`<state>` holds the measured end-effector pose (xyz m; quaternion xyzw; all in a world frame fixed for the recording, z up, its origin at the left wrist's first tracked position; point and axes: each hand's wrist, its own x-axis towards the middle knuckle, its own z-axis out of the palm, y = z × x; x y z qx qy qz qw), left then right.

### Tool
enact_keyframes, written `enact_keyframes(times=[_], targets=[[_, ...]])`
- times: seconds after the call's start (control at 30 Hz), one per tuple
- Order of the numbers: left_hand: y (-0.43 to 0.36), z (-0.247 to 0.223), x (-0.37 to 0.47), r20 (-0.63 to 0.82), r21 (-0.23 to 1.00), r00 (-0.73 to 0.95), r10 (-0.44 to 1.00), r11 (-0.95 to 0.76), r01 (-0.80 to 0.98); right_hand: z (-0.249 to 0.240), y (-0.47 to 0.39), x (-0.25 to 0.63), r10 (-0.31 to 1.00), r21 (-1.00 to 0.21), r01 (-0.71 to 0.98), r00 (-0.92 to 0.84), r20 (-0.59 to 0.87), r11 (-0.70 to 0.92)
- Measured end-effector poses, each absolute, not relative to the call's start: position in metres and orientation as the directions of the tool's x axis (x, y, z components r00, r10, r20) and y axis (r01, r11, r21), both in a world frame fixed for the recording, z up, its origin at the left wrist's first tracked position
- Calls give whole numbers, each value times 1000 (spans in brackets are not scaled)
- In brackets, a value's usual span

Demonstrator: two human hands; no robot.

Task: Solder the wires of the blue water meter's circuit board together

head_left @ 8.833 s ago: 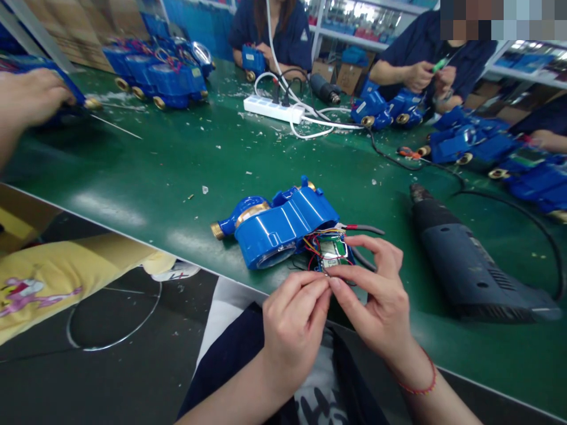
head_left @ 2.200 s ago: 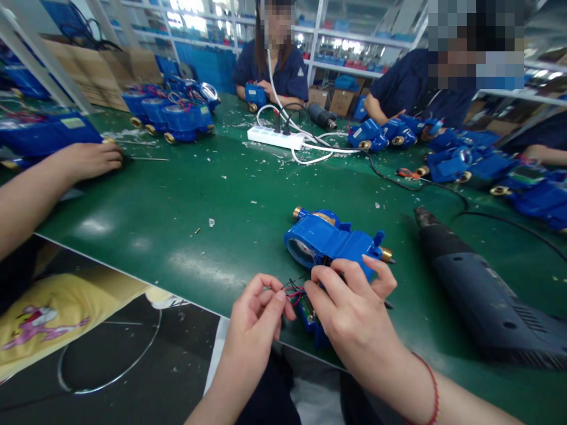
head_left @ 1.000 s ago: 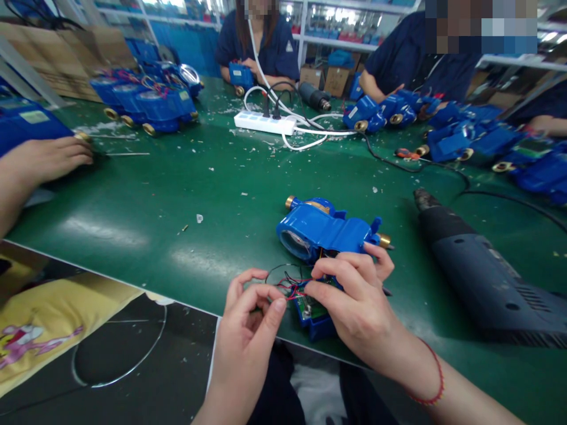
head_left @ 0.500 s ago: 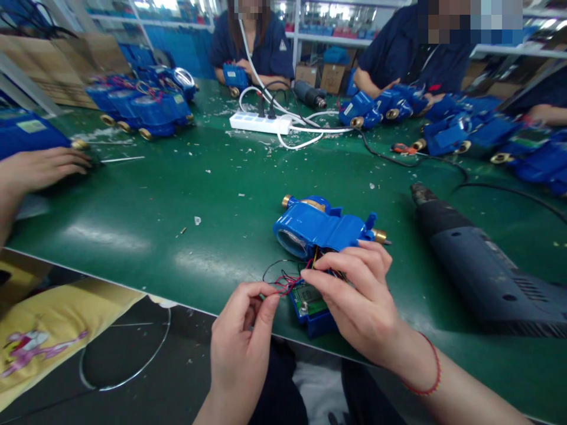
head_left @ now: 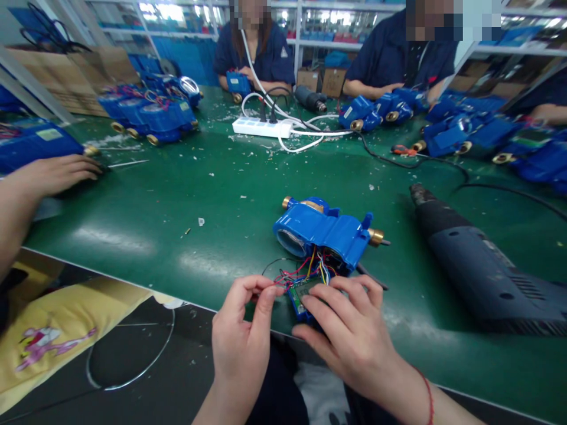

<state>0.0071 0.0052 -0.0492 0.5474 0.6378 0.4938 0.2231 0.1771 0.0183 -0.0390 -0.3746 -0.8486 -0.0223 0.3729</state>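
A blue meter with brass ends (head_left: pixel 323 227) lies on the green table. Several coloured wires (head_left: pixel 316 262) run from it to a green circuit board (head_left: pixel 301 295) in a blue housing at the table's front edge. Thin red and black wires (head_left: pixel 283 277) are pinched between the thumb and forefinger of my left hand (head_left: pixel 248 324), left of the board. My right hand (head_left: pixel 349 319) rests its fingers over the board's right part, thumb at the near side, gripping the housing. Part of the board is hidden under those fingers.
A large dark heat gun (head_left: pixel 478 265) lies at the right. Across the table (head_left: pixel 212 195) are a white power strip (head_left: pixel 261 127), cables, and blue meters (head_left: pixel 150 115). A co-worker's hand (head_left: pixel 62 171) is at the left; other people sit opposite.
My right hand has moved down from the wires beside the meter onto the board and its housing. My left hand still pinches the thin wires. The view has shifted slightly.
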Motion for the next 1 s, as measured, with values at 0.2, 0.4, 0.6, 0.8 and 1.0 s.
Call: enact_keyframes(times=[0.2, 0.4, 0.6, 0.8, 1.0], targets=[[2, -50, 4, 234, 861, -380, 895, -9, 509, -38, 16, 190, 693, -365, 640, -384, 611, 676], [-9, -50, 6, 141, 877, -413, 900, 80, 473, -30, 19, 211, 664, -337, 608, -457, 591, 719], [-12, -51, 8, 67, 920, -365, 928, 84, 382, -28, 21, 217, 621, -337, 541, -517, 589, 770], [-10, -55, 9, 61, 933, -331, 942, 64, 354, -33, 38, 243, 779, -488, 699, -158, 607, 522], [-7, -51, 13, 118, 957, -310, 943, -24, 289, -65, 61, 273, 940, -338, 893, -213, 266, 298]])
